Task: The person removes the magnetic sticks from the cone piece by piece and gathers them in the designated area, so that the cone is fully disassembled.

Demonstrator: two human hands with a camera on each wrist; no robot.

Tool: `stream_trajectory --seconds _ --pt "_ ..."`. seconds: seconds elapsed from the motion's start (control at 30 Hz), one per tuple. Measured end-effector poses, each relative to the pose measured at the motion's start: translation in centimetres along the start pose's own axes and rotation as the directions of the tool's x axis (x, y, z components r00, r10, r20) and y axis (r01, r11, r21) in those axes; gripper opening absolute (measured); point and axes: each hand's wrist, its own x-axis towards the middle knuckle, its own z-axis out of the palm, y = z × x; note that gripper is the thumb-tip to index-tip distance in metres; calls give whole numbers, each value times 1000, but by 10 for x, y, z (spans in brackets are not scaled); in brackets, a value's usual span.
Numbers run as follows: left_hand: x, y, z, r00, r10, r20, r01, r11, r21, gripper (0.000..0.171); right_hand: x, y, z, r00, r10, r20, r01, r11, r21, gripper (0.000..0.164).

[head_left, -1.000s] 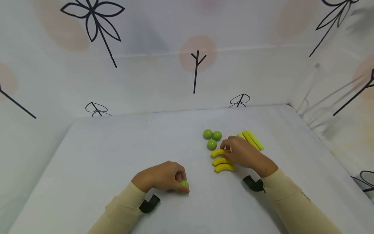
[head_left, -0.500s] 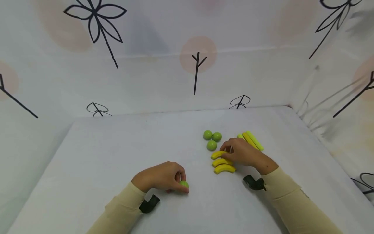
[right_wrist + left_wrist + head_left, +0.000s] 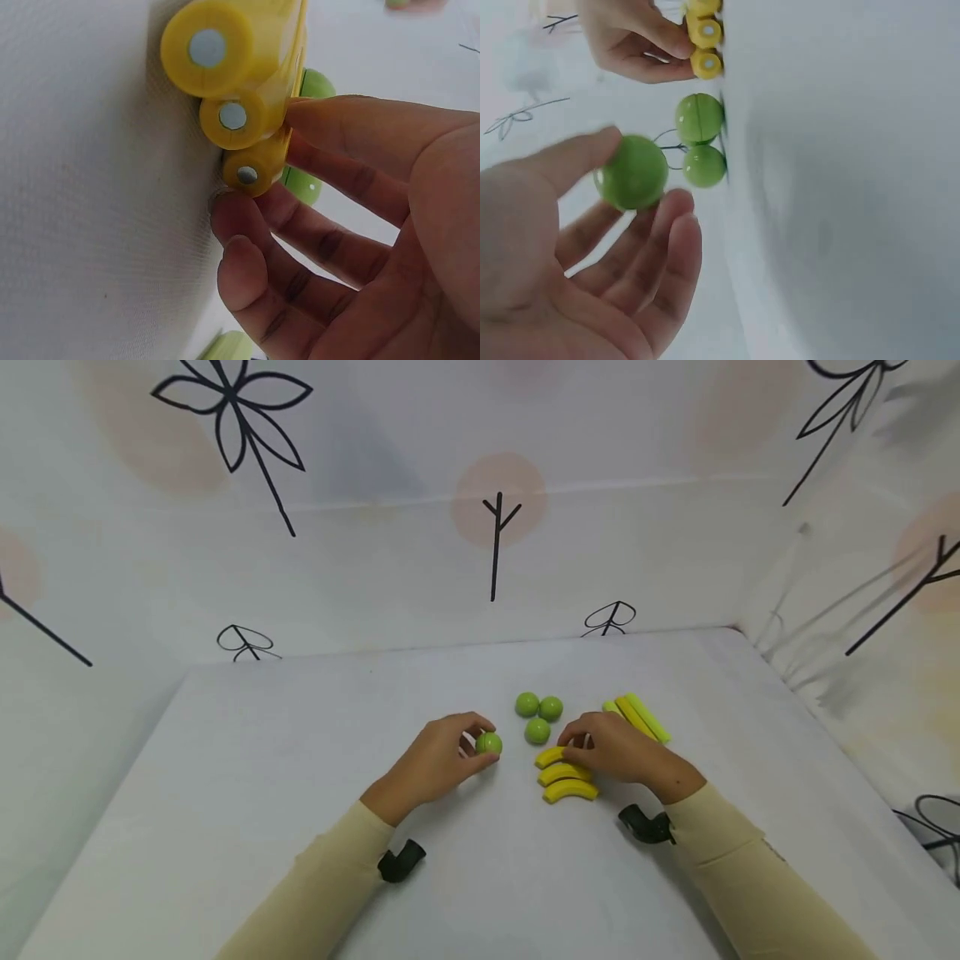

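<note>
My left hand pinches a shiny green ball between thumb and fingertips. In the left wrist view that ball hangs off the white surface, with a gap to the other balls. My right hand is at a row of three yellow toy bananas, its thumb and fingers about the farthest banana. Its neighbours, the middle banana and the nearest banana, lie alongside. Pale round discs mark the banana ends in the right wrist view, where fingertips meet the smallest-looking banana.
Three more green balls sit in a cluster just beyond the bananas. Right of them, partly behind my right hand, lie yellow and lime-green sticks side by side. White cloth covers the table, with patterned cloth walls around it.
My left hand has moved forward and slightly right, carrying the green ball up from the near part of the table towards the cluster. The right hand has stayed at the bananas.
</note>
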Motion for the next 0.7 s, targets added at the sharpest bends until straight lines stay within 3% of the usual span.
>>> stream_trajectory --seconds 0.17,0.33,0.7 --pt "29 3 4 999 -53 -2 53 998 28 35 2 -2 2 1000 13 11 -14 1000 19 15" --pt "47 2 11 997 -74 -13 75 996 56 35 6 -5 5 1000 -2 18 2 1000 20 14" --pt "54 -3 20 993 -113 -15 114 989 96 35 7 -10 3 1000 14 19 -14 1000 -8 14"
